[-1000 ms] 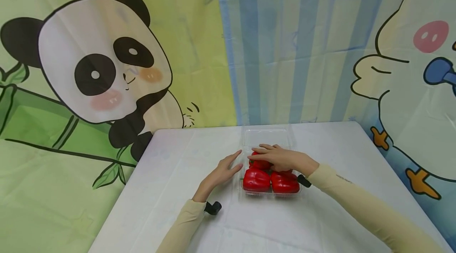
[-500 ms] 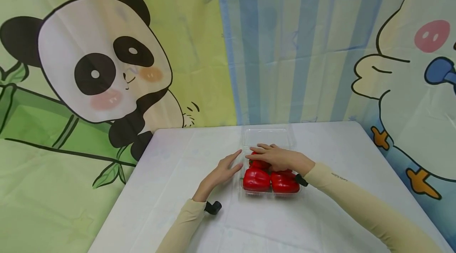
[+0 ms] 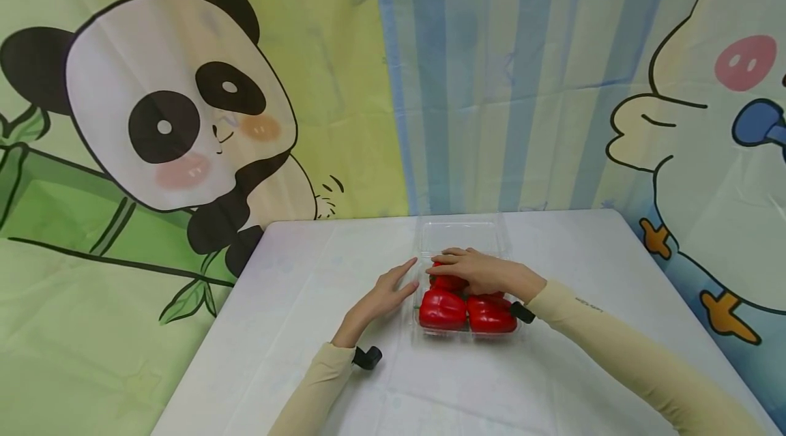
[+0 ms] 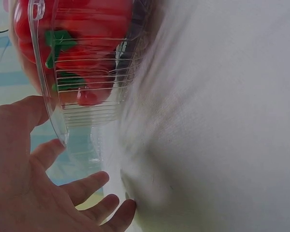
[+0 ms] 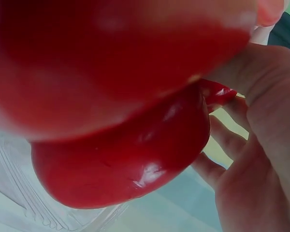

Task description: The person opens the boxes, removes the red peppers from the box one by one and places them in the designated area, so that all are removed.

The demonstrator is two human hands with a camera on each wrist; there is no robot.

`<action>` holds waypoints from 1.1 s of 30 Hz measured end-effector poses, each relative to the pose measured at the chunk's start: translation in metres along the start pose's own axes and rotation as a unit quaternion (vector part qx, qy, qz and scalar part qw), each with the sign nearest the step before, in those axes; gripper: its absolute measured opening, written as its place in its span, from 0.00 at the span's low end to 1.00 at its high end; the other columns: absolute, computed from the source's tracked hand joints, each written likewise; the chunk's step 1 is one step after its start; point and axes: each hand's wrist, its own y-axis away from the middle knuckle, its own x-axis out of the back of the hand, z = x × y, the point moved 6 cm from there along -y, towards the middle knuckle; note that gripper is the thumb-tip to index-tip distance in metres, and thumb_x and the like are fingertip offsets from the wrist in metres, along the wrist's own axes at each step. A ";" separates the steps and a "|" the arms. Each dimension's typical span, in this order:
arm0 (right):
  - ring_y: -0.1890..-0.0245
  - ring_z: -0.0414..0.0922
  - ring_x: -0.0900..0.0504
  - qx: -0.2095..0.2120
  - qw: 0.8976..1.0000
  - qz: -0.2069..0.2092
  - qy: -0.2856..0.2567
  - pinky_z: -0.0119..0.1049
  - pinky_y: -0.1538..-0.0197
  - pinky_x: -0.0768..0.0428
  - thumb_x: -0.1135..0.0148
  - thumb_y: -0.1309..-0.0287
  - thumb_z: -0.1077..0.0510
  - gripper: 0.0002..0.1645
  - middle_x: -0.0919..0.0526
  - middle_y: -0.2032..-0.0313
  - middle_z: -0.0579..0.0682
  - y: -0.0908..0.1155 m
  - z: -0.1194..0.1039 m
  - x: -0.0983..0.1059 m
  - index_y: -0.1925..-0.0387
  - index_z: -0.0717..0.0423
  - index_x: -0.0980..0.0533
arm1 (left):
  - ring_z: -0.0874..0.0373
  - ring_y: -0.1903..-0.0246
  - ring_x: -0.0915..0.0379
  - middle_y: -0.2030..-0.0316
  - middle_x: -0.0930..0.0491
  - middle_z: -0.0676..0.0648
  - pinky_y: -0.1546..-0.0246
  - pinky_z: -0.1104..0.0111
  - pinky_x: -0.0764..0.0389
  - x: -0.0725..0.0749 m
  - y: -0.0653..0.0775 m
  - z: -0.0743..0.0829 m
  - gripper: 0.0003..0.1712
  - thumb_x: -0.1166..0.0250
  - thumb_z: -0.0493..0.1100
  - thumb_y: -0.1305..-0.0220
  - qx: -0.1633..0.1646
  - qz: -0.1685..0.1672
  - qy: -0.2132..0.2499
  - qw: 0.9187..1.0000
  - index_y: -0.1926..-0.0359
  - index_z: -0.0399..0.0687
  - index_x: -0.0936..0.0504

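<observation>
Several glossy red bell peppers [image 3: 442, 310] sit in a clear plastic container [image 3: 422, 333]. My right hand [image 3: 491, 273] reaches over the back of it, thumb and fingers around a back red bell pepper [image 3: 449, 284]; the palm hides part of that row. In the right wrist view, the thumb slips behind a near pepper [image 5: 121, 63] and the fingers [image 5: 227, 140] lie past another. My left hand [image 3: 382, 294] is at the container's left side, fingers spread. In the left wrist view, its thumb and index finger meet the rim [image 4: 41, 82], and green stems show through the wall.
The container's clear lid [image 3: 460, 237] is folded back flat on the white tabletop [image 3: 319, 272]. A wall cloth [image 3: 473, 81] with a panda and a white bird hangs behind the far table edge. Black wrist cameras [image 3: 368, 358] sit at both wrists.
My right hand and forearm have shifted slightly left and then a little back to the right, still over the peppers. My left hand and the container have stayed in place.
</observation>
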 end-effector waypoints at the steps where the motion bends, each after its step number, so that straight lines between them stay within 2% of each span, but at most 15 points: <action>1: 0.27 0.62 0.39 0.005 1.000 0.004 0.000 0.69 0.33 0.33 0.25 0.49 0.63 0.50 0.33 0.27 0.58 0.000 0.000 0.001 0.26 0.46 0.36 | 0.41 0.25 0.44 0.25 0.38 0.44 0.28 0.41 0.40 0.000 0.000 0.000 0.36 0.47 0.58 0.24 0.001 -0.001 0.001 1.000 0.21 0.59 0.44; 6: 0.29 0.64 0.37 0.018 1.000 0.015 -0.006 0.68 0.34 0.31 0.25 0.49 0.64 0.49 0.32 0.28 0.59 0.001 -0.002 0.002 0.27 0.48 0.35 | 0.41 0.25 0.44 0.24 0.39 0.43 0.28 0.41 0.40 -0.001 0.001 0.000 0.37 0.47 0.58 0.24 0.001 -0.004 0.001 1.000 0.21 0.58 0.45; 14: 0.27 0.61 0.38 0.001 1.000 0.001 -0.017 0.63 0.32 0.29 0.25 0.48 0.62 0.49 0.34 0.27 0.56 0.001 -0.001 0.002 0.26 0.45 0.36 | 0.40 0.25 0.44 0.25 0.38 0.43 0.28 0.41 0.40 0.000 0.001 0.001 0.37 0.47 0.57 0.24 -0.010 0.000 0.006 1.000 0.21 0.56 0.45; 33: 0.27 0.61 0.38 -0.016 0.999 -0.009 -0.032 0.59 0.36 0.24 0.26 0.48 0.63 0.50 0.37 0.25 0.55 0.002 -0.003 0.007 0.25 0.42 0.37 | 0.40 0.25 0.45 0.25 0.39 0.43 0.28 0.40 0.40 0.001 0.003 0.003 0.37 0.46 0.57 0.25 -0.003 0.000 0.011 1.000 0.21 0.58 0.45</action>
